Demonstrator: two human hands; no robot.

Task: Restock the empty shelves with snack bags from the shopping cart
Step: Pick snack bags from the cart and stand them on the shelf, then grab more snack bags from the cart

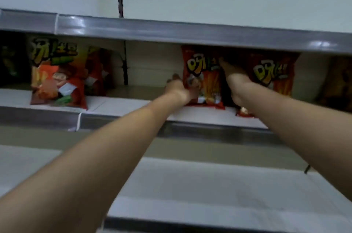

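Observation:
Two red snack bags stand upright on the middle shelf (123,105). My left hand (179,90) grips the left edge of the left red bag (204,78). My right hand (236,80) reaches in between the two bags, its fingers up near the top of the right red bag (272,74); the frame is blurred and I cannot tell whether they curl round it. Both arms stretch forward from the bottom of the view. The shopping cart is out of sight.
An orange-and-red snack bag (57,74) stands at the shelf's left, another red one (97,72) behind it. Dark bags (9,61) sit at the far left, a dark one (339,80) at the far right. Bare shelves lie above (209,4) and below (209,185).

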